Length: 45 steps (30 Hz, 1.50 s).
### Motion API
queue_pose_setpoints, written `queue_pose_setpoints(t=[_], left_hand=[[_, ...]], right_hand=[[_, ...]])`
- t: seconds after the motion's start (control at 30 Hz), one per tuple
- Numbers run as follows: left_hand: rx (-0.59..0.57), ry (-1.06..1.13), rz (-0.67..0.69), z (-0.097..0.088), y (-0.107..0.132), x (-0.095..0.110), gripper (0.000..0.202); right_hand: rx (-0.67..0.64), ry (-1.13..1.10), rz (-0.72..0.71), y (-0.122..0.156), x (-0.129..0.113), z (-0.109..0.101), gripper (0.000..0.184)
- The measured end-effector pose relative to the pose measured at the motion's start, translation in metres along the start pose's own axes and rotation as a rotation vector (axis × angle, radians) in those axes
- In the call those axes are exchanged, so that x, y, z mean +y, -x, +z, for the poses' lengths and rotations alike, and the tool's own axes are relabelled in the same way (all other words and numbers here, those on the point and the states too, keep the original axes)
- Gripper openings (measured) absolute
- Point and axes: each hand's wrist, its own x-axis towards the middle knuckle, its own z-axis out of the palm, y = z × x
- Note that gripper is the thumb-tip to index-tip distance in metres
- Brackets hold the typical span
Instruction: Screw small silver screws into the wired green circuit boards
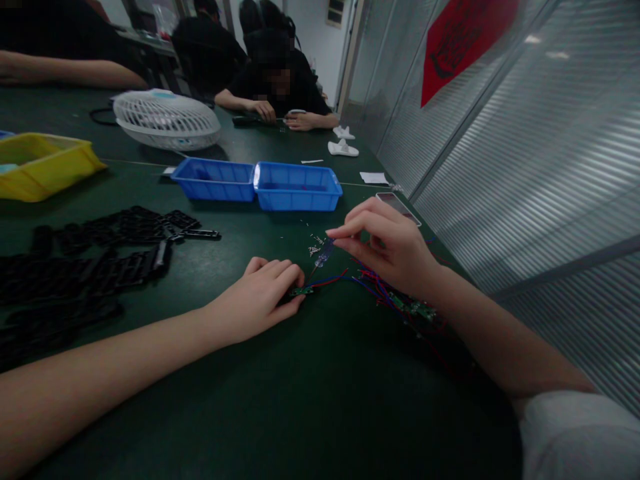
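Observation:
My left hand (260, 293) rests on the dark green table (310, 400), fingers curled and pinched on a small green circuit board (301, 291) with red and blue wires. My right hand (390, 247) hovers just right of it, its fingers pinched round the top of a thin screwdriver (323, 255) with a clear bluish handle. The screwdriver tip points down at the board. A few tiny screws (314, 245) lie just beyond the tip.
A heap of wired circuit boards (400, 300) lies under my right wrist. Black plastic parts (100, 260) cover the left. Two blue bins (260, 187), a yellow bin (40, 167) and a white fan (165, 120) stand farther back. A phone (400, 207) lies at the right. Other people work at the far end.

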Motion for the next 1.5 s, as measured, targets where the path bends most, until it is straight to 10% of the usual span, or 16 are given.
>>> queue_pose_setpoints(t=[0.57, 0.93, 1.5], left_hand=[[-0.001, -0.004, 0.005, 0.0, -0.001, 0.0, 0.016], [-0.005, -0.01, -0.001, -0.001, -0.001, 0.001, 0.017], [0.007, -0.004, 0.002, 0.001, 0.0, -0.001, 0.016]], right_hand=[[-0.207, 0.485, 0.159, 0.008, -0.008, 0.012, 0.043], [-0.076, -0.03, 0.119, 0.009, -0.004, 0.021, 0.021], [-0.001, -0.062, 0.118, 0.005, 0.0, 0.015, 0.019]])
